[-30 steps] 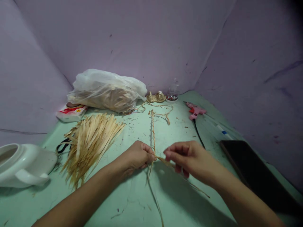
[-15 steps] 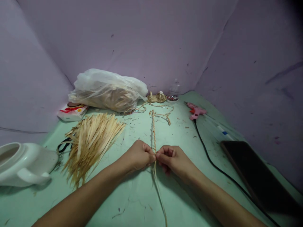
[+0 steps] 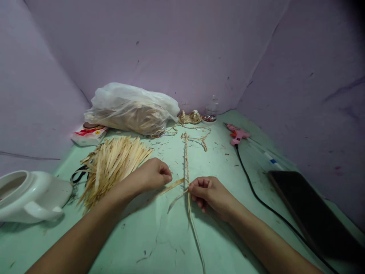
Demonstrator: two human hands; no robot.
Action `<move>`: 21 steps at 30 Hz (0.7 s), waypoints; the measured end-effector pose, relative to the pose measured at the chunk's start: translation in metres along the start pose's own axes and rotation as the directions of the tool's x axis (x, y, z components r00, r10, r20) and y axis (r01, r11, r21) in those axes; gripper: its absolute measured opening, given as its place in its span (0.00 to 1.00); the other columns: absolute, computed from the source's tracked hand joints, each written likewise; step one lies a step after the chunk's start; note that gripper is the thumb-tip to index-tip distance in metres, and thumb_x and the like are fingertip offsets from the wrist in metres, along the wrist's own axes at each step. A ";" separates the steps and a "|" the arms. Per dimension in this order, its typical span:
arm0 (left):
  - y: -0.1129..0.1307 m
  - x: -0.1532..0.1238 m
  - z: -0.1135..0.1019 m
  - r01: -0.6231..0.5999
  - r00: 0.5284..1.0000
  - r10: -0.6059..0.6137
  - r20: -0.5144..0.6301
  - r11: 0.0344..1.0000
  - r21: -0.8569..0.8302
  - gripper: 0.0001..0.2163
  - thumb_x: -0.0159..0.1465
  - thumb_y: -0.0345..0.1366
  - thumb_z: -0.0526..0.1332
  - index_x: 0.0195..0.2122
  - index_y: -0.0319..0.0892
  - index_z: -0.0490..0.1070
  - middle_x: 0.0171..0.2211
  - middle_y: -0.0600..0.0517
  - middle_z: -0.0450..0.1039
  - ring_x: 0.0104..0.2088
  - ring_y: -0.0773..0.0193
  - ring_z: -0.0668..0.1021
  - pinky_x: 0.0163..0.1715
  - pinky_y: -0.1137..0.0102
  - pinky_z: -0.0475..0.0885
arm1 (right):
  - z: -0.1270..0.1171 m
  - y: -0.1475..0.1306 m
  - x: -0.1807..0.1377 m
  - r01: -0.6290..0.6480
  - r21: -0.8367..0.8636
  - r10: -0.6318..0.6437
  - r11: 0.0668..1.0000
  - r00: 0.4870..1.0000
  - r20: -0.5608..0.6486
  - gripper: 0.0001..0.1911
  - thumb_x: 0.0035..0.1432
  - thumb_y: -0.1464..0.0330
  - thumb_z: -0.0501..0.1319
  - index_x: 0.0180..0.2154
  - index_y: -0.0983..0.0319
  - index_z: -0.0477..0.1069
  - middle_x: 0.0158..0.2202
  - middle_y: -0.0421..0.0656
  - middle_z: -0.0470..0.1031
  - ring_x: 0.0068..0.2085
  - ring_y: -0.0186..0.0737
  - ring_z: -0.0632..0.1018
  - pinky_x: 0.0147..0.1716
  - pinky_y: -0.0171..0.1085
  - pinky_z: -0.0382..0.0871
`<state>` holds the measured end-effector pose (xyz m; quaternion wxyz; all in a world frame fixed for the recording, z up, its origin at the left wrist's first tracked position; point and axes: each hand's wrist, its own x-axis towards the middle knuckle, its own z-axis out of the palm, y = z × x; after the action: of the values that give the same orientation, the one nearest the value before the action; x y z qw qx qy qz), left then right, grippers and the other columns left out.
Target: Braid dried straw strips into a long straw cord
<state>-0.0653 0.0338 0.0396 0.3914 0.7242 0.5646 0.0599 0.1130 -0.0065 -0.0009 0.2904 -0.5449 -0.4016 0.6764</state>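
Note:
A thin braided cord (image 3: 186, 160) of straw-coloured fibre runs down the middle of the green table. My right hand (image 3: 209, 194) pinches its lower end between thumb and fingers. Loose fibre strips (image 3: 195, 232) trail from that point toward me, and two shorter ones stick out to the left. My left hand (image 3: 154, 175) is raised left of the braid, apart from it, with fingers curled closed; a flat tan strip (image 3: 175, 184) passes just below it. Whether those fingers hold anything is hidden. Behind my left forearm lies a bundle of dry fibre strips (image 3: 114, 163).
A plastic bag (image 3: 134, 108) of fibre lies against the back wall, beside a small woven piece (image 3: 190, 117). At right are a pink glue gun (image 3: 239, 134) with a black cord (image 3: 251, 182) and a dark phone-like slab (image 3: 308, 205). A white ceramic vessel (image 3: 37, 194) lies at left.
My left hand has left the braid's lower end and moved up and left. Two strips now show spread out to the left. My right hand keeps its pinch in about the same place.

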 end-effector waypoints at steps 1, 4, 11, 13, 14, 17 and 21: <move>0.000 0.000 0.002 0.007 0.999 -0.004 -0.043 0.998 0.068 0.08 0.48 0.35 0.56 0.23 0.38 0.73 0.21 0.51 0.69 0.22 0.68 0.68 0.24 0.74 0.58 | 0.000 0.000 0.000 0.000 0.003 0.000 1.000 1.000 0.001 0.05 0.40 0.71 0.59 0.21 0.65 0.64 0.14 0.34 0.64 0.12 0.24 0.61 0.09 0.26 0.54; 0.002 0.000 0.017 0.085 0.983 -0.040 -0.178 0.964 0.251 0.07 0.47 0.36 0.57 0.22 0.40 0.73 0.22 0.48 0.70 0.24 0.64 0.69 0.25 0.72 0.58 | 0.000 0.000 0.000 -0.007 0.001 0.007 1.000 1.000 0.002 0.04 0.41 0.71 0.59 0.21 0.65 0.64 0.14 0.34 0.64 0.12 0.24 0.62 0.09 0.26 0.55; 0.011 -0.001 0.034 0.124 0.969 -0.066 -0.240 0.963 0.238 0.04 0.44 0.29 0.56 0.16 0.38 0.69 0.16 0.49 0.65 0.21 0.65 0.66 0.23 0.72 0.56 | 0.001 0.001 0.000 0.008 0.025 -0.009 1.000 1.000 0.017 0.05 0.42 0.70 0.59 0.21 0.65 0.64 0.14 0.35 0.65 0.13 0.24 0.63 0.10 0.27 0.57; 0.017 -0.005 0.027 0.127 0.984 -0.121 -0.132 0.991 0.036 0.04 0.44 0.30 0.56 0.15 0.38 0.68 0.14 0.53 0.60 0.18 0.69 0.63 0.20 0.73 0.54 | 0.001 0.001 0.000 0.007 0.047 -0.008 0.999 1.000 0.026 0.06 0.42 0.70 0.59 0.22 0.65 0.64 0.15 0.36 0.66 0.13 0.25 0.64 0.11 0.27 0.58; 0.020 -0.007 0.025 0.137 0.987 -0.142 -0.069 0.988 -0.070 0.04 0.44 0.31 0.56 0.15 0.38 0.67 0.13 0.55 0.58 0.17 0.71 0.61 0.19 0.74 0.53 | 0.001 0.001 0.000 0.008 0.057 -0.010 0.998 0.999 0.031 0.06 0.42 0.70 0.59 0.22 0.65 0.63 0.15 0.36 0.67 0.14 0.25 0.65 0.11 0.27 0.59; 0.025 -0.012 0.028 0.166 0.986 -0.162 0.037 0.960 -0.226 0.04 0.43 0.32 0.56 0.15 0.38 0.67 0.12 0.57 0.55 0.16 0.73 0.57 0.16 0.75 0.51 | 0.001 0.002 -0.001 0.015 0.078 -0.019 0.997 0.999 0.047 0.05 0.41 0.71 0.59 0.21 0.65 0.63 0.16 0.38 0.69 0.14 0.25 0.66 0.12 0.27 0.61; 0.022 -0.012 0.046 0.162 0.987 -0.161 0.018 0.972 -0.169 0.05 0.42 0.31 0.55 0.13 0.39 0.64 0.11 0.56 0.54 0.16 0.72 0.57 0.16 0.74 0.50 | 0.002 0.002 -0.004 0.015 0.063 -0.015 0.998 1.000 0.007 0.02 0.41 0.72 0.57 0.22 0.65 0.64 0.13 0.34 0.64 0.12 0.25 0.64 0.10 0.26 0.57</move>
<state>-0.0279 -0.0007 0.0260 0.4566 0.6400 0.6136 0.0744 0.1122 -0.0111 -0.0004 0.3109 -0.5300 -0.3852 0.6886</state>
